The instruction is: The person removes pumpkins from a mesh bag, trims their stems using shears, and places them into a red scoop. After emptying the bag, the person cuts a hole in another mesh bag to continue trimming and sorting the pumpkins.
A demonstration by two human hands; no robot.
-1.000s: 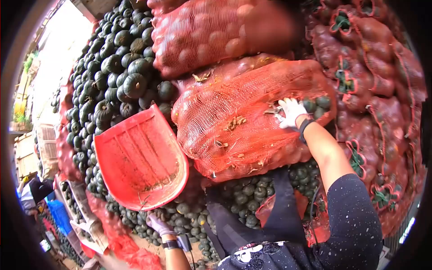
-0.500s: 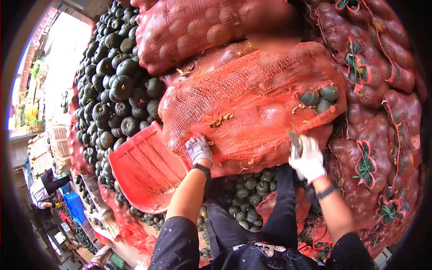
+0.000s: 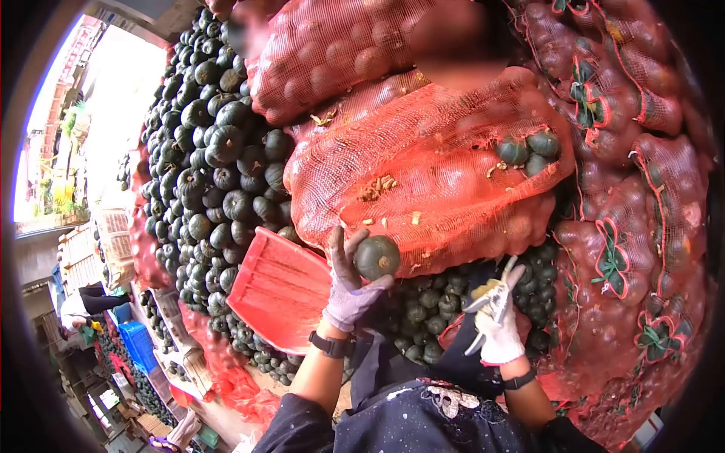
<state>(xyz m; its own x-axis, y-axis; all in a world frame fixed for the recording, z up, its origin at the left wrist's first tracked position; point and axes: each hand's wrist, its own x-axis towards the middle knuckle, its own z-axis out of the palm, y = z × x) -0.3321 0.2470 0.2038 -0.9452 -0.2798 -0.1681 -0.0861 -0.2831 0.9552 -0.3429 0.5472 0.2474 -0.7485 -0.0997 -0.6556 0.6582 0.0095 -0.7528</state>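
Gloved in pale purple, my left hand point(image 3: 351, 291) grips a round dark green squash point(image 3: 377, 257) beside the near left edge of a red mesh sack point(image 3: 445, 170). A few green squashes point(image 3: 521, 153) show in the sack's right part, and dry yellowish scraps lie on the mesh. My right hand point(image 3: 496, 309), in a white glove, holds metal clippers point(image 3: 483, 303) above the dark squashes near my legs. A red plastic scoop point(image 3: 279, 291) lies left of my left hand.
Loose dark squashes point(image 3: 219, 158) form a large heap at left. Filled red mesh sacks point(image 3: 612, 257) are stacked on the right and at the back. A blue crate point(image 3: 137, 347) and another person point(image 3: 75, 311) are at far left. A blurred patch covers the top.
My left hand has lifted off the mesh sack and now has a squash in it. My right hand has moved down and left with the clippers. The view has shifted slightly.
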